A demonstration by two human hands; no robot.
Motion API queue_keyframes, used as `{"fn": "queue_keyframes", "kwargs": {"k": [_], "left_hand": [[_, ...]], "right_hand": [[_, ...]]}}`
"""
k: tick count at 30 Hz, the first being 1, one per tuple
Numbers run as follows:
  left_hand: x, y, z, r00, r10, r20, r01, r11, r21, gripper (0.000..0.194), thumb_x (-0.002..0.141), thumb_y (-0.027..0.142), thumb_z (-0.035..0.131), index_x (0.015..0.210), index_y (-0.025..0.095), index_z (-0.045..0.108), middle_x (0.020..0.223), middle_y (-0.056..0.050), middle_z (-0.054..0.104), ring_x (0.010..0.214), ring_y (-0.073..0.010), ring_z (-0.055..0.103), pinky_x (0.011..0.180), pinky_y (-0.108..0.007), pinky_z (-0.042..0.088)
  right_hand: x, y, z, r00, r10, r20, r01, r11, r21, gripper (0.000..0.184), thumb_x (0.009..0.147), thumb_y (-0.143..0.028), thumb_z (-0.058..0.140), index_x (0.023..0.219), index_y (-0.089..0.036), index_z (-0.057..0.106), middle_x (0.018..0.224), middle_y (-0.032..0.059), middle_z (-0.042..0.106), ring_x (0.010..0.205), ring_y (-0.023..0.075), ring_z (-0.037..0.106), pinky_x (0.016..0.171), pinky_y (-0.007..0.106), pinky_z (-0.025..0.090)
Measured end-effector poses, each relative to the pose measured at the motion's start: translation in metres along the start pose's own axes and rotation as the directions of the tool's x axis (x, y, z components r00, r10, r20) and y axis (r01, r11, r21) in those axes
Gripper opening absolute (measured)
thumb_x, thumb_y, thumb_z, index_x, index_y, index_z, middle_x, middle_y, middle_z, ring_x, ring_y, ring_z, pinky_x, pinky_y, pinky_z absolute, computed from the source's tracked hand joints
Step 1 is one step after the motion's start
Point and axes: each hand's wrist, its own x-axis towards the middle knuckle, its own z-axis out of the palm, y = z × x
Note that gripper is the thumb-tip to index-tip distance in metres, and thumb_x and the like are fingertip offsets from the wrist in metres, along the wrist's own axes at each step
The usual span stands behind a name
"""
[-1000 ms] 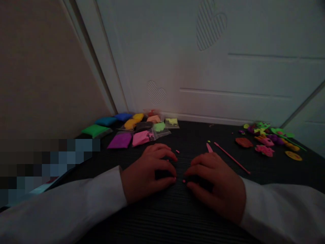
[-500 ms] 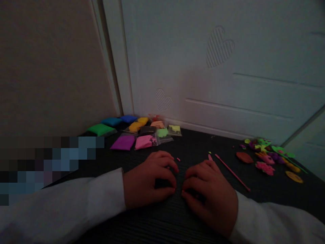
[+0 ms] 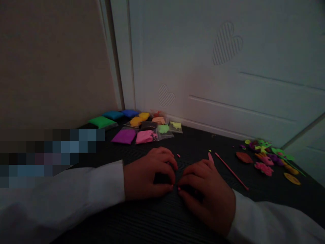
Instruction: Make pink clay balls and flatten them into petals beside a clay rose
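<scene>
Two hands meet low over one dark counter. The right hand pinches one tiny pink crumb between thumb and forefinger; the left hand has its thumb and forefinger tips together just beside it, though I cannot tell whether those fingers grip anything (the light is dim). One pink scrap lies beyond them. Past the right hand are one pink knife and one pink stick. Twelve colored packets sit at the back left; at the right, one pink flower and one yellow oval lie near a pile of colorful shapes.
</scene>
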Motion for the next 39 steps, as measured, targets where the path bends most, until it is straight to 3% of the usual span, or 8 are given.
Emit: {"fn": "queue_keyframes", "kwargs": {"k": [4,10,17,25,39], "left_hand": [[0.0,0.001,-0.002,0.999,0.002,0.05,-0.002,1.0,0.01,0.009,0.065,0.022,0.058,0.074,0.022,0.061,0.094,0.0,0.054,0.102,-0.019,0.037,0.089,-0.036,0.03],[-0.001,0.0,0.0,1.0,0.012,0.01,-0.012,1.0,0.004,0.012,0.063,0.021,0.06,0.075,0.022,0.06,0.094,0.0,0.053,0.101,-0.019,0.037,0.089,-0.035,0.029],[-0.002,0.001,0.0,1.0,0.005,0.011,-0.005,1.0,0.004,0.013,0.062,0.019,0.06,0.075,0.022,0.06,0.095,0.0,0.052,0.101,-0.0191,0.037,0.088,-0.035,0.03],[-0.002,-0.001,0.001,1.0,0.014,0.007,-0.014,1.0,-0.004,0.014,0.063,0.02,0.06,0.077,0.022,0.06,0.095,-0.001,0.052,0.101,-0.0194,0.037,0.088,-0.036,0.031],[0.0,0.001,-0.001,1.0,0.027,0.0,-0.027,1.0,0.003,0.013,0.063,0.02,0.06,0.076,0.022,0.06,0.094,-0.002,0.053,0.101,-0.0186,0.038,0.089,-0.034,0.031]], "right_hand": [[-0.007,0.002,-0.003,0.999,-0.005,-0.036,0.006,1.0,0.023,0.017,0.074,-0.023,0.05,0.09,-0.022,0.056,0.089,0.0015,0.054,0.086,0.0155,0.046,0.08,0.038,0.026],[-0.02,0.008,-0.004,0.991,0.087,-0.097,-0.091,0.995,-0.039,0.011,0.067,-0.013,0.05,0.077,-0.018,0.052,0.084,0.0018,0.053,0.083,0.0159,0.045,0.081,0.038,0.027],[-0.018,0.005,-0.005,0.994,0.103,-0.029,-0.106,0.988,-0.109,0.007,0.069,-0.02,0.049,0.075,-0.019,0.053,0.082,0.0008,0.052,0.082,0.0168,0.044,0.083,0.041,0.023],[-0.013,0.008,-0.003,1.0,0.013,-0.025,-0.014,0.998,-0.066,0.011,0.075,-0.021,0.047,0.081,-0.021,0.056,0.086,0.0001,0.055,0.084,0.0155,0.045,0.084,0.041,0.022],[-0.009,0.009,-0.002,1.0,-0.029,0.002,0.029,0.999,-0.02,0.016,0.077,-0.019,0.047,0.088,-0.023,0.058,0.087,0.0003,0.057,0.085,0.0155,0.046,0.082,0.039,0.025]]}}
